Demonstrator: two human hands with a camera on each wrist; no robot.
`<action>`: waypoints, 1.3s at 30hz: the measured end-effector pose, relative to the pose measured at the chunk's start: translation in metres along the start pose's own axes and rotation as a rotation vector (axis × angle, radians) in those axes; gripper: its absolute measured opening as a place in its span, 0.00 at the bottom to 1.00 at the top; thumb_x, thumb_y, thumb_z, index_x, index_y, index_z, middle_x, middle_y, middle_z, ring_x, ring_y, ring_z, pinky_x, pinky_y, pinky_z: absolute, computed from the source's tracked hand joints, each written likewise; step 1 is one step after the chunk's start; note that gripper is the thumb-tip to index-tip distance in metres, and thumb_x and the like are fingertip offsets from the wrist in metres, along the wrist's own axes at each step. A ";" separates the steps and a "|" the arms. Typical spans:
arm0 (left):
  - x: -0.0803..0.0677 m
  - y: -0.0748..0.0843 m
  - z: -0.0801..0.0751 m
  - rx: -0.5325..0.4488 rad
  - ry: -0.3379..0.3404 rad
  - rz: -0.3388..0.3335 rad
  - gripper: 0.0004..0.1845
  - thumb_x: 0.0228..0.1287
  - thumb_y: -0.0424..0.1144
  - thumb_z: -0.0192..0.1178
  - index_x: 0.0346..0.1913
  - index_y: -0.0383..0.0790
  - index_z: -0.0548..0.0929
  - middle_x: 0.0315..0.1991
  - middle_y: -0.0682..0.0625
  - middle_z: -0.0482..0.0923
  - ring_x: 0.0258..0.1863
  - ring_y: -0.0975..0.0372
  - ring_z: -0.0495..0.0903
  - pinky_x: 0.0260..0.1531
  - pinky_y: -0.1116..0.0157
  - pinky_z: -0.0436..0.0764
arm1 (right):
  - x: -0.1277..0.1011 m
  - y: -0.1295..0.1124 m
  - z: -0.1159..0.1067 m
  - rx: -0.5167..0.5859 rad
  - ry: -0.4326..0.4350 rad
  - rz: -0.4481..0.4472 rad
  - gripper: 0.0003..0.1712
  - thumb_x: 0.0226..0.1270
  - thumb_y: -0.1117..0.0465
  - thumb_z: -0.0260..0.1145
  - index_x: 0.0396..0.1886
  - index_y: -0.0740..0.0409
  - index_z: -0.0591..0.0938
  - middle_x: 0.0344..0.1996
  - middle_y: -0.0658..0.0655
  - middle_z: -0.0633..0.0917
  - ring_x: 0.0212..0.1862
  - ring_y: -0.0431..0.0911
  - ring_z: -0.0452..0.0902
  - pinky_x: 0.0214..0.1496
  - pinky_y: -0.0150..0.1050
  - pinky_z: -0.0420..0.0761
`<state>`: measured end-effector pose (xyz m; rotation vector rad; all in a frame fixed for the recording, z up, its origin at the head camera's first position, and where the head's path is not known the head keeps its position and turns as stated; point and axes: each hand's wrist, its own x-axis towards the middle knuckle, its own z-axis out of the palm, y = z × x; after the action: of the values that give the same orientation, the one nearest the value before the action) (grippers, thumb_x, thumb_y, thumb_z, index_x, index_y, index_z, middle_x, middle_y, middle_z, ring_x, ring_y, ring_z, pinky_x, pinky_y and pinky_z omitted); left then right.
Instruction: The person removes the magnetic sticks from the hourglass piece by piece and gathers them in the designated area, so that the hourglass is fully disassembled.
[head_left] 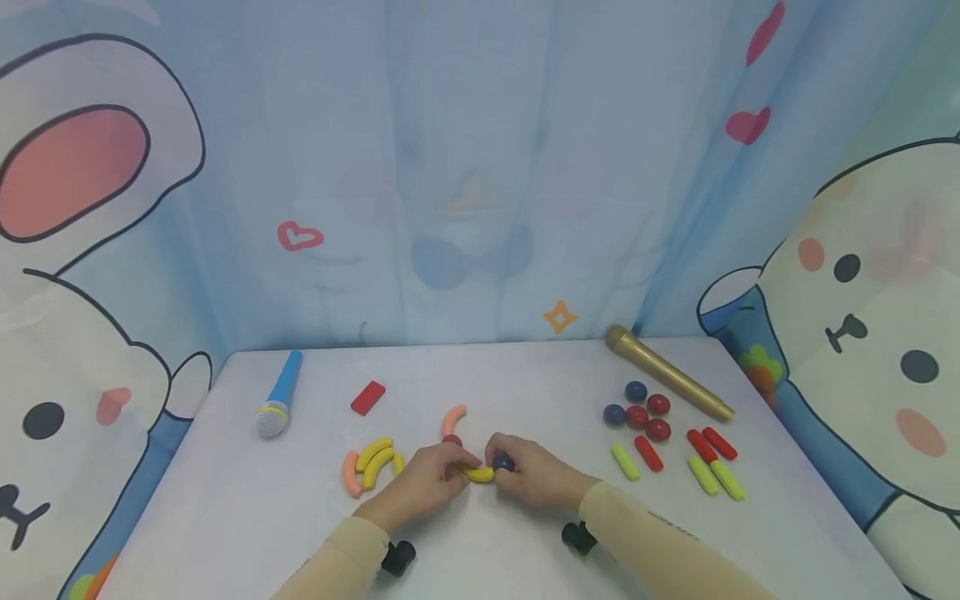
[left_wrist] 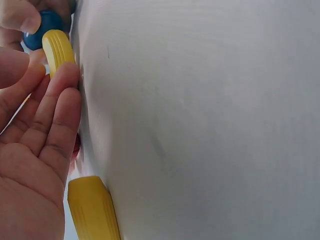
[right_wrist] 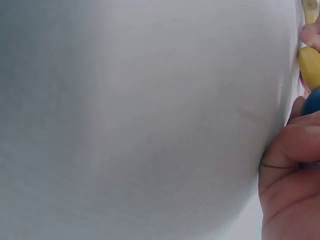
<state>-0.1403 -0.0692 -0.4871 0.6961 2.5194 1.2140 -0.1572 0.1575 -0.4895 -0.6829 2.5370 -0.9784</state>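
My two hands meet at the middle of the white table (head_left: 480, 550). My left hand (head_left: 438, 479) pinches one end of a yellow curved piece (head_left: 478, 474) that lies on the table; the left wrist view shows its fingertips (left_wrist: 67, 75) against that piece (left_wrist: 56, 50). My right hand (head_left: 525, 473) grips a dark blue ball (head_left: 503, 461) and holds it against the piece's other end. In the right wrist view only the thumb (right_wrist: 292, 147), the ball's edge (right_wrist: 313, 102) and the yellow piece (right_wrist: 311, 65) show. A red ball (head_left: 452, 439) sits just behind my left fingers.
Left of my hands lie more yellow curved pieces (head_left: 375, 458), two orange ones (head_left: 351, 473) (head_left: 453, 418), a red block (head_left: 367, 397) and a blue microphone (head_left: 279, 396). To the right are several red and blue balls (head_left: 639, 410), green and red sticks (head_left: 705, 462) and a gold microphone (head_left: 667, 383).
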 end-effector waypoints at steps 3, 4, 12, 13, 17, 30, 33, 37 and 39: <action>0.000 0.001 0.001 -0.001 0.004 0.006 0.15 0.64 0.32 0.61 0.53 0.45 0.85 0.47 0.60 0.81 0.41 0.67 0.75 0.46 0.66 0.78 | 0.000 0.001 0.001 0.017 -0.009 0.030 0.12 0.59 0.66 0.60 0.40 0.45 0.75 0.38 0.44 0.78 0.43 0.44 0.73 0.46 0.44 0.73; 0.000 0.001 0.001 -0.001 0.002 0.006 0.15 0.64 0.32 0.62 0.53 0.45 0.85 0.47 0.60 0.81 0.41 0.67 0.75 0.46 0.66 0.78 | 0.000 0.002 0.001 0.026 -0.011 0.037 0.12 0.59 0.66 0.60 0.41 0.45 0.75 0.38 0.45 0.78 0.43 0.44 0.73 0.47 0.45 0.74; 0.000 0.002 0.000 -0.001 -0.011 -0.018 0.14 0.65 0.33 0.62 0.52 0.47 0.85 0.45 0.61 0.81 0.40 0.66 0.75 0.45 0.66 0.78 | -0.003 0.014 -0.001 0.138 -0.003 0.039 0.13 0.61 0.60 0.71 0.42 0.41 0.78 0.44 0.43 0.80 0.50 0.46 0.73 0.58 0.52 0.73; 0.000 0.002 0.000 -0.002 -0.012 -0.018 0.14 0.65 0.33 0.62 0.52 0.47 0.85 0.45 0.61 0.81 0.40 0.66 0.75 0.45 0.66 0.78 | -0.004 0.015 -0.001 0.142 -0.004 0.035 0.14 0.61 0.59 0.72 0.42 0.41 0.78 0.43 0.43 0.80 0.49 0.46 0.74 0.57 0.52 0.73; 0.001 0.003 0.000 -0.016 -0.014 -0.022 0.14 0.65 0.32 0.62 0.52 0.47 0.85 0.45 0.60 0.80 0.39 0.66 0.75 0.44 0.66 0.78 | -0.003 0.016 -0.001 0.141 0.003 0.005 0.13 0.61 0.60 0.73 0.41 0.43 0.78 0.41 0.44 0.81 0.48 0.46 0.74 0.55 0.50 0.74; 0.001 0.002 -0.002 -0.019 -0.003 -0.079 0.14 0.65 0.34 0.64 0.53 0.49 0.85 0.46 0.61 0.80 0.40 0.65 0.76 0.44 0.65 0.79 | -0.005 0.029 -0.018 0.157 0.145 0.189 0.18 0.62 0.61 0.73 0.49 0.39 0.81 0.53 0.45 0.80 0.54 0.48 0.74 0.58 0.54 0.75; -0.001 0.003 -0.004 -0.023 -0.003 -0.094 0.14 0.65 0.35 0.64 0.52 0.49 0.85 0.46 0.61 0.80 0.40 0.65 0.76 0.43 0.65 0.79 | -0.010 0.039 -0.032 0.088 0.205 0.245 0.22 0.61 0.60 0.74 0.53 0.39 0.81 0.54 0.47 0.80 0.54 0.49 0.76 0.56 0.52 0.78; -0.003 0.004 -0.005 -0.020 0.000 -0.100 0.14 0.65 0.36 0.65 0.52 0.50 0.85 0.45 0.63 0.80 0.40 0.65 0.76 0.42 0.66 0.80 | -0.017 0.052 -0.051 -0.039 0.260 0.283 0.25 0.61 0.57 0.75 0.57 0.44 0.80 0.53 0.51 0.81 0.49 0.48 0.79 0.51 0.50 0.81; -0.004 0.004 -0.005 -0.014 0.006 -0.091 0.14 0.65 0.36 0.65 0.52 0.51 0.85 0.45 0.63 0.80 0.40 0.65 0.76 0.43 0.66 0.80 | -0.020 0.056 -0.060 -0.085 0.276 0.291 0.25 0.60 0.57 0.75 0.58 0.47 0.81 0.52 0.52 0.81 0.46 0.47 0.78 0.49 0.48 0.82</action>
<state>-0.1381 -0.0724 -0.4802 0.5679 2.5155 1.2033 -0.1860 0.2370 -0.4837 -0.1974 2.8253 -0.9189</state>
